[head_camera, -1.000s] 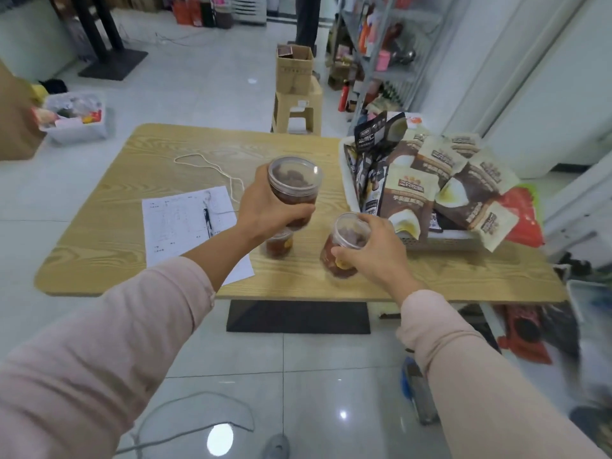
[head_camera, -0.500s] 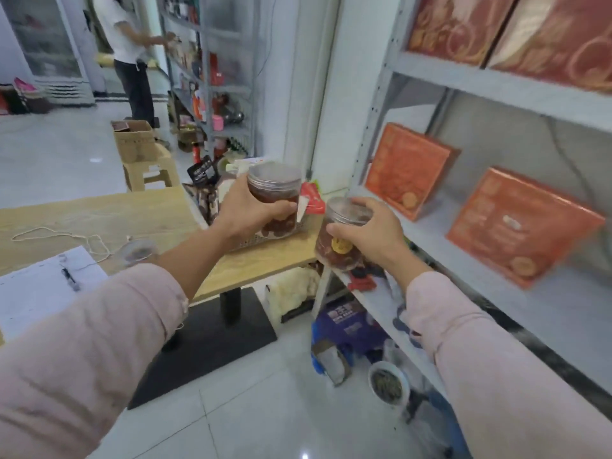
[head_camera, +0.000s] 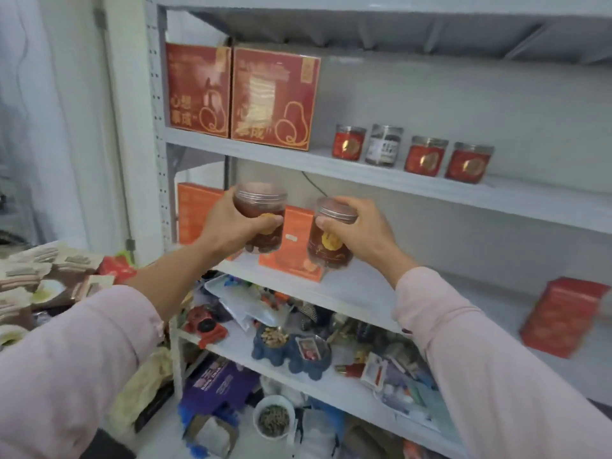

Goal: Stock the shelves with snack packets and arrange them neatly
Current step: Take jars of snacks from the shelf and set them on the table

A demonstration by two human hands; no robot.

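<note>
My left hand (head_camera: 228, 228) grips a clear snack jar (head_camera: 263, 207) with dark contents and a yellow label. My right hand (head_camera: 361, 233) grips a second, similar jar (head_camera: 326, 250) by its lid end. Both jars hang in the air in front of the grey metal shelving (head_camera: 414, 188), level with the gap under the upper shelf. On that upper shelf stand several small jars (head_camera: 427, 155) with red labels and two tall red boxes (head_camera: 275, 97). Brown and white snack packets (head_camera: 43, 286) lie heaped on the table at the left.
Orange boxes (head_camera: 298, 256) lean at the back of the middle shelf behind the jars. A red box (head_camera: 563, 314) stands further right on it. The lower shelf (head_camera: 331, 392) holds mixed clutter, with a bowl (head_camera: 275, 415) and boxes on the floor below.
I have turned from the table to the shelving and lifted both jars from table height up to the level of the middle shelf. Both hands keep their hold.
</note>
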